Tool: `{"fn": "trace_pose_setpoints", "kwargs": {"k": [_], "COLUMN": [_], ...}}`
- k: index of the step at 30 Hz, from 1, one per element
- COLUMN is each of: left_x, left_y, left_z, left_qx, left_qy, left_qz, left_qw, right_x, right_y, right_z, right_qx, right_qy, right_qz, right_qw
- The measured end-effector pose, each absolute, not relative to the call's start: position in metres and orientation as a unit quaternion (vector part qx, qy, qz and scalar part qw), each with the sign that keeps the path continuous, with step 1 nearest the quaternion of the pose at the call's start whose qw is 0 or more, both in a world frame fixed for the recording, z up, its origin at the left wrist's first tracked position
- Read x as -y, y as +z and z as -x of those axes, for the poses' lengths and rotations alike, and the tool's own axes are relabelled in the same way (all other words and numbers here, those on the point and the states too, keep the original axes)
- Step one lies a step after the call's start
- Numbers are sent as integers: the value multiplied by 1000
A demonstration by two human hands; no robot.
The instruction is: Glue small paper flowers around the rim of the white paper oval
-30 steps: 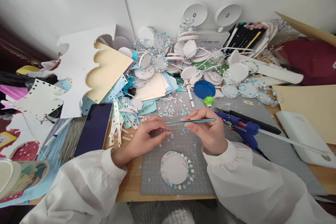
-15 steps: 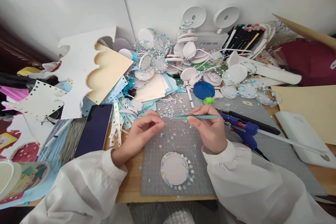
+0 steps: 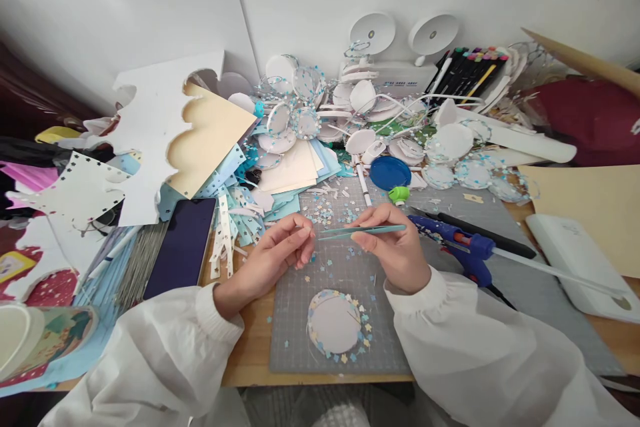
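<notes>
White disc (image 3: 336, 325), edged with small paper stars (image 3: 345, 358), lies on the grey mat (image 3: 290, 347), lower centre. Right hand (image 3: 393, 247), centre: fingers clamped on teal tweezers (image 3: 343, 233). Left hand (image 3: 280, 250): fingers together, contents indeterminable. Blue lid (image 3: 390, 174) lies beyond.

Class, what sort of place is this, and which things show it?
Probably a craft worktable, though whether at home or in a workshop is unclear: a glue gun, a cutting mat strewn with small star shapes, and tweezers in the right hand.
</notes>
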State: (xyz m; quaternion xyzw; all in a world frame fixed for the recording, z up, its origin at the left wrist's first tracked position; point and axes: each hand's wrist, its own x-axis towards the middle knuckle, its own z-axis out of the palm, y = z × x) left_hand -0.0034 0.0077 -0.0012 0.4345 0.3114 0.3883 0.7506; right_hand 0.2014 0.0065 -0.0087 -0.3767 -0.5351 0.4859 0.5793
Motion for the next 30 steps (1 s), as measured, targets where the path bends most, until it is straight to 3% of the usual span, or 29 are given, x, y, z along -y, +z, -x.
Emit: {"fn": "trace_pose_setpoints", "kwargs": {"k": [12,30], "left_x": [-4,-3], "left_y": [2,3], "left_z": [4,5], "left_qx": [-392,-393], "left_qy": [381,365], "left_qz": [-569,-580], "left_qw": [615,613], "right_x": [-5,-6], "right_y": [-6,-8], "right_z": [-201,-203], "right_qx": [501,502], "right_qy": [535,556], "right_qz": [366,362], "right_qw": [573,554]}}
